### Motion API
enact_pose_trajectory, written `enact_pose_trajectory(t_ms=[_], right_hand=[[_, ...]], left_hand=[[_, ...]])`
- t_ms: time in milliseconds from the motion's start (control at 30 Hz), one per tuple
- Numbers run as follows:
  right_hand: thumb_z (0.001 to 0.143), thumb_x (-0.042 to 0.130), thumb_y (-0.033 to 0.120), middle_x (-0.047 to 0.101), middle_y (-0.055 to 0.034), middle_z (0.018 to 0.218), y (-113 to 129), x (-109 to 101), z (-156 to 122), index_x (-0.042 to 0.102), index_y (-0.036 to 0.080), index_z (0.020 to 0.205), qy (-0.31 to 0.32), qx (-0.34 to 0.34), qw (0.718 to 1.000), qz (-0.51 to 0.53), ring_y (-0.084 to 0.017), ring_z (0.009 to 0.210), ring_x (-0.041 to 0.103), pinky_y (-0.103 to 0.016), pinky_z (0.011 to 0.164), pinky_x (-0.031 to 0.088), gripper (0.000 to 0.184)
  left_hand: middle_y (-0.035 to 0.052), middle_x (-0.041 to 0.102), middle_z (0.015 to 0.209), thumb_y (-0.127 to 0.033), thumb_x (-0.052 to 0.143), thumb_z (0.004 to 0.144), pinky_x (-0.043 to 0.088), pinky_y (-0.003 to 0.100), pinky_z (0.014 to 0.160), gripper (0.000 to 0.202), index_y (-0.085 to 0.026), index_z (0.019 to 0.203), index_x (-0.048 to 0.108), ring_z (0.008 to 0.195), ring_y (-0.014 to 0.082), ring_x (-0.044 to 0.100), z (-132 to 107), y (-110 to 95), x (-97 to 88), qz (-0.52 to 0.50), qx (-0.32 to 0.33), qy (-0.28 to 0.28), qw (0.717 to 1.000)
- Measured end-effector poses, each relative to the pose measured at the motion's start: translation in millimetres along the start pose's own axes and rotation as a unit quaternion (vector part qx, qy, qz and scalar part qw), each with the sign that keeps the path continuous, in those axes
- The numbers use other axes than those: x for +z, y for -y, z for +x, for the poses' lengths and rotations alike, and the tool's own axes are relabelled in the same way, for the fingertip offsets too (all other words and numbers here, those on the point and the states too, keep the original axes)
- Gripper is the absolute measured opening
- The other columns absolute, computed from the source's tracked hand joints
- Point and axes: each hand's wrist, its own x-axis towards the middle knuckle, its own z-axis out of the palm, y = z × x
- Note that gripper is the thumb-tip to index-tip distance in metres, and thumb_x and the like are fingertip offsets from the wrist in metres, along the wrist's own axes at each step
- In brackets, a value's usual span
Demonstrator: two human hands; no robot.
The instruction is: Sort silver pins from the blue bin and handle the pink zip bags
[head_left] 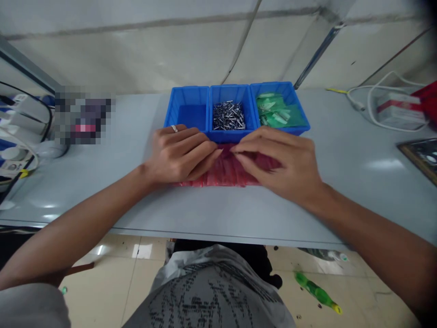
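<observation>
A row of overlapping pink plastic bags (226,172) lies on the table in front of the blue bins. My left hand (186,155) rests over their left part, fingers close together and closed on the edge of a bag; its thumb is mostly hidden. My right hand (282,161) is above the right part, thumb and forefinger pinched around a tiny dark thing too small to name. The fingertips of both hands nearly meet. Just behind, the middle blue bin (228,135) holds many small metal pins (229,116), which look like rivets or screws.
The left blue bin (187,93) shows a bare bottom; the right blue bin (302,129) contains green plastic packets (278,111). A white mouse (51,149) and cables stand at left. A white-and-red box (399,111) with a white cable sits at right. A green bottle (316,290) lies on the floor.
</observation>
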Motion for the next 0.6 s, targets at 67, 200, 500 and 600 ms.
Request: enact_pose_trajectory(t_ms=[67, 200, 500, 600], right_hand=[[0.096, 0.069, 0.018, 0.077, 0.0000, 0.094, 5, -1, 1, 0.074, 0.029, 0.101, -0.027, 0.073, 0.992, 0.100, -0.019, 0.087, 0.073, -0.038, 0.079, 0.062, 0.013], [0.092, 0.077, 0.020, 0.078, 0.0017, 0.093, 9, 0, -1, 0.076, 0.030, 0.098, -0.046, 0.167, 0.959, 0.226, -0.017, 0.078, 0.073, -0.034, 0.069, 0.064, 0.012], [0.088, 0.082, 0.020, 0.078, 0.0025, 0.088, 11, 4, -2, 0.080, 0.032, 0.093, -0.063, 0.204, 0.943, 0.255, -0.017, 0.070, 0.072, -0.034, 0.062, 0.061, 0.013], [0.088, 0.082, 0.020, 0.079, 0.0032, 0.087, 13, 6, -3, 0.081, 0.030, 0.095, -0.055, 0.201, 0.942, 0.265, -0.013, 0.066, 0.070, -0.029, 0.058, 0.059, 0.012]], left_hand=[[-0.0016, 0.075, 0.081, -0.029, 0.063, 0.099, 0.042, 0.031, 0.050, 0.007, -0.022, 0.099, 0.062, 0.066, 0.0131, 0.069, 1, -2, -1.0, -0.012, 0.001, -0.007, 1.000], [-0.0022, 0.075, 0.080, -0.029, 0.068, 0.098, 0.041, 0.029, 0.049, 0.011, -0.020, 0.103, 0.062, 0.064, 0.0125, 0.069, 3, -3, -1.5, -0.010, 0.027, -0.023, 0.999], [-0.0008, 0.076, 0.081, -0.027, 0.068, 0.098, 0.043, 0.029, 0.051, 0.009, -0.021, 0.101, 0.063, 0.066, 0.0133, 0.071, 3, -3, -2.4, -0.017, 0.016, -0.018, 1.000], [0.0002, 0.076, 0.085, -0.024, 0.069, 0.097, 0.046, 0.027, 0.054, 0.012, -0.019, 0.107, 0.062, 0.069, 0.0125, 0.070, 3, -4, -0.4, -0.042, 0.037, -0.035, 0.998]])
